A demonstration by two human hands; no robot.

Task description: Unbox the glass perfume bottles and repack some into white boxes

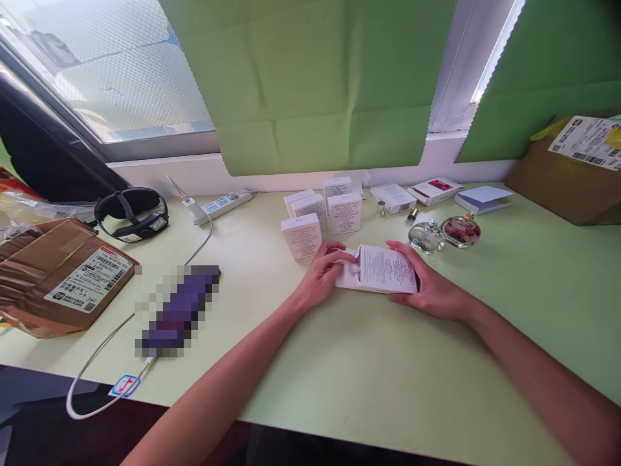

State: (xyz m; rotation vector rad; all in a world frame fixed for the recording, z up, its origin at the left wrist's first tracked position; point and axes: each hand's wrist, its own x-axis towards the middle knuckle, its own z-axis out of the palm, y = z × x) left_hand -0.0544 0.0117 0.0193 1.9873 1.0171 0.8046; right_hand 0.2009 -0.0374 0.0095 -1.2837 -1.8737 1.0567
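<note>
- The right hand [431,288] grips the right end of a white carton [388,268], its fingers spread just to the carton's width, along the far and near edges.
- The left hand [324,275] lays its bent fingertips at the flap on the carton's left end; whether they pinch it I cannot tell.
- The carton is printed with small text on its upward face and sits over the table [310,362].
- Beyond the carton and to its left, a cluster of upright white boxes [320,213] stands near.
- Straight beyond the carton are a small silvery cap [381,208] and a flat-lying printed box [394,198].
- Beyond it to the right lie a clear glass bottle [425,238] and, just beside that, a reddish bottle [460,232].
- Well left of the carton are a pixelated phone [180,310] with a white cable, a black headset [130,217] and a brown cardboard box [68,278].
</note>
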